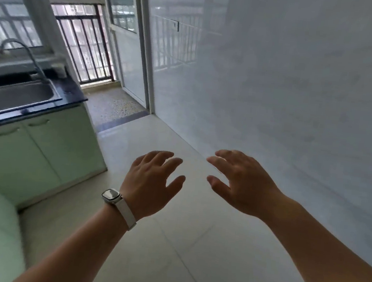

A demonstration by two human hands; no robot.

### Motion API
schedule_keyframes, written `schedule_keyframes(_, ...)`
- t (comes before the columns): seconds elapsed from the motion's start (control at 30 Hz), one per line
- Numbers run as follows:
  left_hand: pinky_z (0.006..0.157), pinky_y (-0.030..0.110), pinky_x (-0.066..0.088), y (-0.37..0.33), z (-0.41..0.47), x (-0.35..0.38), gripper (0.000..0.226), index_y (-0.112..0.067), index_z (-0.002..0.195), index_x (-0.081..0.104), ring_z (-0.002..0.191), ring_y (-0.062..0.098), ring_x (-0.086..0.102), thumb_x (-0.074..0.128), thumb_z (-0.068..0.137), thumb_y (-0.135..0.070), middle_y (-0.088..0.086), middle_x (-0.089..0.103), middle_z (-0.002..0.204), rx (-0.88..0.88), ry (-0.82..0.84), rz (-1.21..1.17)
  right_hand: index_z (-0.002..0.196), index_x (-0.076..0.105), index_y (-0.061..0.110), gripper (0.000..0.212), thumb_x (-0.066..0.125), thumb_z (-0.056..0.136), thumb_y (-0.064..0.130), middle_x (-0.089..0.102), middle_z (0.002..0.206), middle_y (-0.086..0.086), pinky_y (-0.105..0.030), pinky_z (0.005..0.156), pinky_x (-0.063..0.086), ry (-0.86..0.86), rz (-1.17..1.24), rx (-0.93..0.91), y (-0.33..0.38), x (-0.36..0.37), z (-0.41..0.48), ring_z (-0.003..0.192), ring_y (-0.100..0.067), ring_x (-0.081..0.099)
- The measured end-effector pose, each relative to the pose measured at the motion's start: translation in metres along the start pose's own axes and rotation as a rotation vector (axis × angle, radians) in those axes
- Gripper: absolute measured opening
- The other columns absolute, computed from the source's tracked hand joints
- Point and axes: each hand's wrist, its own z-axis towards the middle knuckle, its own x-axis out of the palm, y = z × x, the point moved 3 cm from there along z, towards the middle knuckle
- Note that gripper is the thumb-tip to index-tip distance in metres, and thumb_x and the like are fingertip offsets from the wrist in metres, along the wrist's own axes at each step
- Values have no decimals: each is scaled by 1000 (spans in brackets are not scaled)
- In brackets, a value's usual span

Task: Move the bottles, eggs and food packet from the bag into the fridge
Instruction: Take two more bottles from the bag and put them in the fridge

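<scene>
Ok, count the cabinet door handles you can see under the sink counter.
2. One handle is on the left green cabinet door below the sink; the other handle is on the door to its right. More may lie outside the frame to the left.

Glossy tiled wall [279, 82] & floor [168, 243], brushed-metal sink [16, 96], shiny dark countertop [74, 95].

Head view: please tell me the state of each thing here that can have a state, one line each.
left hand: open, empty, fingers spread
right hand: open, empty, fingers spread
faucet: no water seen running
sink: looks empty
cabinet doors: closed
balcony door: open
bag, fridge: not in view
</scene>
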Motion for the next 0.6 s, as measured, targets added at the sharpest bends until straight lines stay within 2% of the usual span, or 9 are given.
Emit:
schedule_keyframes(0.27, 98, 44, 46, 98, -45, -33, 53, -23, 127, 63, 123, 27, 56, 39, 92, -56, 2, 63, 131, -223, -38, 69, 144, 40, 32, 68, 18, 89, 65, 41, 150, 3, -37, 109, 30, 55, -8, -250, 82, 31, 84, 138, -20, 35)
schedule_keyframes(0.6, 102, 46, 45, 162, -61, -37, 51, -21, 126, 65, 123, 28, 57, 43, 91, -52, 4, 64, 130, -445, -43, 185, 142, 44, 29, 65, 23, 91, 62, 46, 147, 0, -38, 107, 34, 74, 48, -533, 136, 69, 180, 136, -23, 40)
